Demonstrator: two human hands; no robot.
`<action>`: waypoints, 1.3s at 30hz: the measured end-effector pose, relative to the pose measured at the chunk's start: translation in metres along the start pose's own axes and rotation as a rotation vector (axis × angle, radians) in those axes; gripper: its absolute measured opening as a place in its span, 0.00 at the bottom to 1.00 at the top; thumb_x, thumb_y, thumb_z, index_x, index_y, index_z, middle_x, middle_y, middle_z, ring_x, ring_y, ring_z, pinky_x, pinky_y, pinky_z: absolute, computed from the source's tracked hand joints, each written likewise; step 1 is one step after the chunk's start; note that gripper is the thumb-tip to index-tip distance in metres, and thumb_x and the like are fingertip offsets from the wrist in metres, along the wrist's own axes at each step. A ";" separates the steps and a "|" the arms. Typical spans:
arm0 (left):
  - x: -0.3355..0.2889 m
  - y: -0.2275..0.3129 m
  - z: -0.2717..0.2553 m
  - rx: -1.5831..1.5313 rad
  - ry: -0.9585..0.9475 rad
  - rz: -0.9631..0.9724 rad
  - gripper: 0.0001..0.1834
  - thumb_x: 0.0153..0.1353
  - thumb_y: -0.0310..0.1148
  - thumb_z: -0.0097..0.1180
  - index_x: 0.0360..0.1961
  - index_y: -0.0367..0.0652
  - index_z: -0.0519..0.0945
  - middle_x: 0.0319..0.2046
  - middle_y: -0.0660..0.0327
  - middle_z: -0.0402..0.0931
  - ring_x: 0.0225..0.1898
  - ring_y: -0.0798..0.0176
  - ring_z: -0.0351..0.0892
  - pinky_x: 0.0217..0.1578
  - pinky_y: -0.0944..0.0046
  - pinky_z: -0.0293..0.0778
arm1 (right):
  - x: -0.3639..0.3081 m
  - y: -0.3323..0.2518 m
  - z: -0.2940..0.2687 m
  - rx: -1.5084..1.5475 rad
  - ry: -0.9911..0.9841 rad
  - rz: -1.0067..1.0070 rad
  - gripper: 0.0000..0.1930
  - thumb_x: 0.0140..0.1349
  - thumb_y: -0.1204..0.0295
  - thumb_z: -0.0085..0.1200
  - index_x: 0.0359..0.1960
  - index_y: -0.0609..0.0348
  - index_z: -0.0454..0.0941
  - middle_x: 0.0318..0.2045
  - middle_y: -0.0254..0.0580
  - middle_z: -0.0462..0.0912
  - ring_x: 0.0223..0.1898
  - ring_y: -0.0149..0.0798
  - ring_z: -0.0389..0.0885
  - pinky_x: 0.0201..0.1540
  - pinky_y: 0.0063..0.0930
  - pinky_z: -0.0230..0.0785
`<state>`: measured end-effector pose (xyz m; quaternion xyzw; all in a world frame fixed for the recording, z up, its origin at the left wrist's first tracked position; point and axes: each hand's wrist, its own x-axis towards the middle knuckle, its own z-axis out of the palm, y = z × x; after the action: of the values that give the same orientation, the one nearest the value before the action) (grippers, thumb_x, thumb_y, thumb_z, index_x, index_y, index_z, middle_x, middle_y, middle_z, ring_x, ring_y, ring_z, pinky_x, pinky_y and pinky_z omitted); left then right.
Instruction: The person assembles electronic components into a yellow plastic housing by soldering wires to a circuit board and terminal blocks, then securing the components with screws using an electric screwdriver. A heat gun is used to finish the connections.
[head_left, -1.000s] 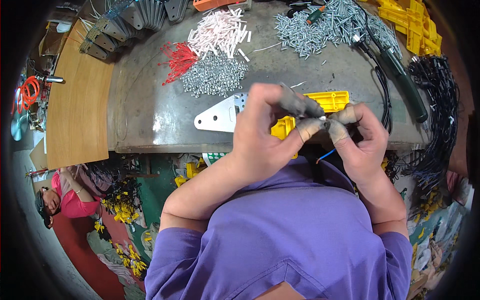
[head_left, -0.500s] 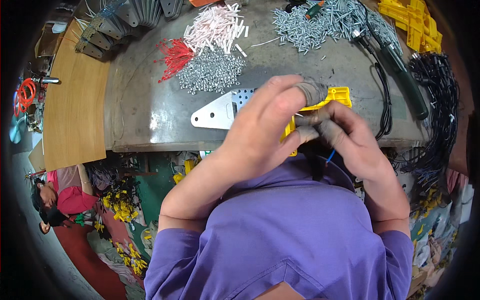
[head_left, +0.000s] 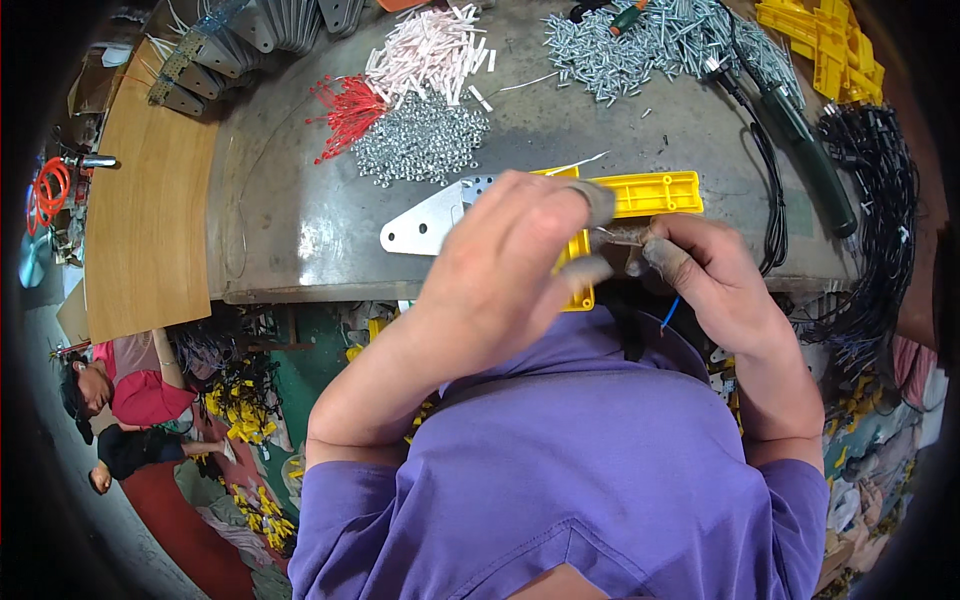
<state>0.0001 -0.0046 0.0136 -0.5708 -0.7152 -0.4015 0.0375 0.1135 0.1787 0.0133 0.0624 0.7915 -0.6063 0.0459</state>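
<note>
A yellow plastic handle shell (head_left: 655, 193) lies at the table's front edge, joined to a flat silver metal plate (head_left: 418, 222) that tapers to the left. My left hand (head_left: 505, 260) is over the joint between them. Its wrapped index finger and blurred thumb are apart, with yellow plastic showing between; its other fingers are hidden. Just right of the shell's crosspiece, my right hand (head_left: 705, 270) pinches a thin wire between thumb and index finger. A blue wire (head_left: 671, 312) hangs below that hand. From behind the left hand, a white wire (head_left: 580, 163) sticks out over the table.
Beyond my hands are piles of silver nuts (head_left: 420, 140), red parts (head_left: 350, 115), white sleeves (head_left: 425, 50) and screws (head_left: 640, 55). A dark electric screwdriver (head_left: 810, 155) and black cords (head_left: 870, 200) are at right. Metal plates (head_left: 225, 45) stand far left. People are at left.
My left index finger and thumb have parted from my right fingertips. More of the yellow shell and the white wire now shows. The right hand keeps its pinch.
</note>
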 end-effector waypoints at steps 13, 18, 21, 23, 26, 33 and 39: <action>-0.042 -0.104 -0.069 0.475 0.277 -0.506 0.14 0.54 0.22 0.54 0.43 0.40 0.72 0.37 0.50 0.77 0.43 0.45 0.75 0.43 0.52 0.71 | -0.011 0.015 0.010 -0.181 0.063 -0.082 0.05 0.59 0.77 0.46 0.32 0.67 0.73 0.26 0.41 0.74 0.29 0.33 0.72 0.33 0.25 0.64; -0.078 -0.153 -0.113 0.754 0.198 -0.680 0.19 0.54 0.24 0.56 0.48 0.42 0.69 0.35 0.52 0.79 0.41 0.45 0.76 0.42 0.51 0.71 | -0.003 0.017 0.014 -0.156 0.039 -0.056 0.06 0.60 0.77 0.46 0.32 0.67 0.74 0.27 0.42 0.76 0.30 0.34 0.72 0.35 0.25 0.64; -0.082 -0.157 -0.121 0.766 0.142 -0.729 0.20 0.54 0.25 0.57 0.48 0.43 0.69 0.37 0.52 0.79 0.42 0.46 0.77 0.41 0.51 0.71 | 0.001 0.017 0.014 -0.144 0.037 -0.036 0.06 0.60 0.77 0.46 0.32 0.68 0.74 0.28 0.43 0.76 0.30 0.34 0.73 0.35 0.25 0.64; -0.080 -0.158 -0.124 0.760 0.140 -0.763 0.20 0.54 0.26 0.57 0.48 0.43 0.69 0.37 0.51 0.79 0.42 0.46 0.77 0.42 0.51 0.71 | 0.001 0.016 0.014 -0.110 0.036 -0.013 0.06 0.60 0.77 0.46 0.32 0.68 0.74 0.28 0.43 0.76 0.31 0.35 0.73 0.36 0.25 0.64; -0.074 -0.163 -0.126 0.716 0.206 -0.660 0.20 0.55 0.27 0.58 0.48 0.43 0.69 0.37 0.51 0.79 0.43 0.45 0.77 0.42 0.50 0.71 | 0.004 0.015 0.017 -0.119 0.024 -0.028 0.06 0.59 0.77 0.46 0.33 0.68 0.74 0.28 0.43 0.76 0.31 0.35 0.74 0.37 0.25 0.65; -0.082 -0.151 -0.137 0.809 0.077 -0.815 0.23 0.54 0.31 0.58 0.48 0.40 0.63 0.31 0.41 0.77 0.39 0.38 0.76 0.38 0.45 0.71 | -0.005 0.022 0.012 -0.111 0.044 -0.027 0.06 0.62 0.76 0.45 0.34 0.67 0.73 0.26 0.38 0.75 0.29 0.30 0.72 0.33 0.23 0.64; -0.036 -0.074 -0.067 -0.174 0.405 -0.682 0.23 0.52 0.18 0.58 0.46 0.39 0.60 0.36 0.57 0.72 0.37 0.66 0.76 0.36 0.67 0.74 | 0.003 0.012 0.020 0.320 0.248 0.109 0.07 0.63 0.73 0.49 0.41 0.61 0.72 0.26 0.27 0.70 0.23 0.19 0.63 0.25 0.14 0.54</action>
<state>-0.0773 -0.0758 0.0008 -0.2110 -0.8050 -0.5544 -0.0063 0.1127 0.1621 -0.0036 0.1855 0.6802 -0.7086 -0.0295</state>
